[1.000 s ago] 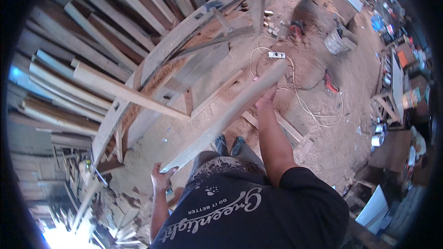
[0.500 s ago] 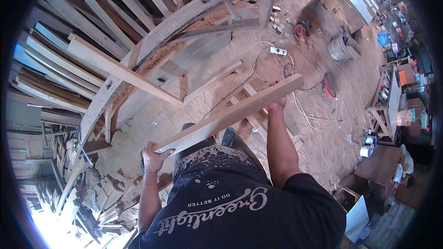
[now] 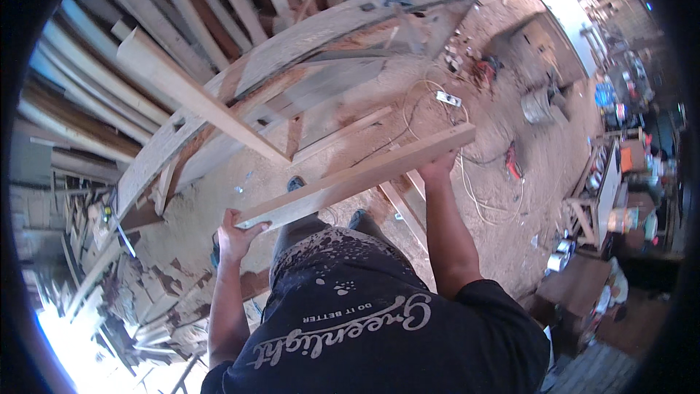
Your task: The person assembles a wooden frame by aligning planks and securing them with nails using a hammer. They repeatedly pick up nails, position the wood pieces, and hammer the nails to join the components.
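Observation:
A thick, pale wooden board (image 3: 343, 188) is held crosswise in front of my body, its right end farther away than its left. My left hand (image 3: 237, 237) grips the near left end, with the thumb along its lower edge. Around the board near its far right end, my right hand (image 3: 437, 168) is closed from below; part of its fingers is hidden behind the wood. Beyond my hands, another long wooden plank (image 3: 200, 98) lies across the worn wooden workbench (image 3: 321, 25), one end reaching toward me.
Many planks (image 3: 95, 66) are stacked behind the bench. A power strip (image 3: 448, 98) with loose cables, a red power tool (image 3: 513, 160) and a bucket (image 3: 537, 106) stand or lie on the dusty floor. Wood offcuts (image 3: 146, 284) are piled at the left. A small table (image 3: 601, 190) stands at the right.
The board stays in both hands and lies slightly flatter across the view. My left shoe now shows beyond the board, and the view of the workshop has shifted a little.

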{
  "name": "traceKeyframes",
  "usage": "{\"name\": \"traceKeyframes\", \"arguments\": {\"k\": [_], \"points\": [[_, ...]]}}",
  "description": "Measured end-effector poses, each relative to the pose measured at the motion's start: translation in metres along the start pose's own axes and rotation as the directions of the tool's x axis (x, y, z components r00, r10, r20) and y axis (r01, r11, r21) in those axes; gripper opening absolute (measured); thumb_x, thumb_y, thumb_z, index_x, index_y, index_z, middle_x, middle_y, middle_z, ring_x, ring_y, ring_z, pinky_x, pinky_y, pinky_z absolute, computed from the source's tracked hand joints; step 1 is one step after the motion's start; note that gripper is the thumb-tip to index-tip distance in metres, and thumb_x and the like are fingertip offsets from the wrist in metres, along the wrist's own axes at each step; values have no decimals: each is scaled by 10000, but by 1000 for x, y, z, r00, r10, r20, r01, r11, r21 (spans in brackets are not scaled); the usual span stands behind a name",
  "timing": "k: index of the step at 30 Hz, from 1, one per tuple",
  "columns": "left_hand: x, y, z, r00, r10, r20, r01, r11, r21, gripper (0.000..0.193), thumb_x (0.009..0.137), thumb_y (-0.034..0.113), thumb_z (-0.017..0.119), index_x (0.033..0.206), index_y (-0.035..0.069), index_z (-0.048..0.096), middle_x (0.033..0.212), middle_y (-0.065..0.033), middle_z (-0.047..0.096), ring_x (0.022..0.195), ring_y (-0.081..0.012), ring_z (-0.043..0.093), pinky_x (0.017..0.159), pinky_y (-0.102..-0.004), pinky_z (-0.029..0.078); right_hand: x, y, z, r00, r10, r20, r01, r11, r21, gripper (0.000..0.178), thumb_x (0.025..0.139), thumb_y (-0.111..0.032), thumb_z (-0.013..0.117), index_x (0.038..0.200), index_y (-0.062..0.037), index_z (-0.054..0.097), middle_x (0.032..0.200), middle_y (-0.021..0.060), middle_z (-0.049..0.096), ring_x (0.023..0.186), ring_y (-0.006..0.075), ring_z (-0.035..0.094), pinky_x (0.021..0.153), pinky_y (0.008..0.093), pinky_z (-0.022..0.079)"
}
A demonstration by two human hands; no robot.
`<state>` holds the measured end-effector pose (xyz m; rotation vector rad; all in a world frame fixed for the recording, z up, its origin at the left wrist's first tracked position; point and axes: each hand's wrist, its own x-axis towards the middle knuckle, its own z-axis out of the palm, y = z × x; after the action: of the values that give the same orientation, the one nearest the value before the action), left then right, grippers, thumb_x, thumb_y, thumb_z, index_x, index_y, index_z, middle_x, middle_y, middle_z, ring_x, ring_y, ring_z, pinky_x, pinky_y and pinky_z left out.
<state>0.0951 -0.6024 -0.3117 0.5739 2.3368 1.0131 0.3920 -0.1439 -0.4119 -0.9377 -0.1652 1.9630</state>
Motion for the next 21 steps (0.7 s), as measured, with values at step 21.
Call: {"name": "traceKeyframes", "arguments": {"k": [21], "points": [[83,-105,-145,855,-208,-476,-107,826,-553,130,1052,159,661,1045,29,656,947,-33,672,747,-65,573,671,-215,496,-46,178,181,984,92,-154,-145,914,-378,775,889,-693,694,1409,-150,506,1354,78,575,1230,280,567,1056,531,475]]}}
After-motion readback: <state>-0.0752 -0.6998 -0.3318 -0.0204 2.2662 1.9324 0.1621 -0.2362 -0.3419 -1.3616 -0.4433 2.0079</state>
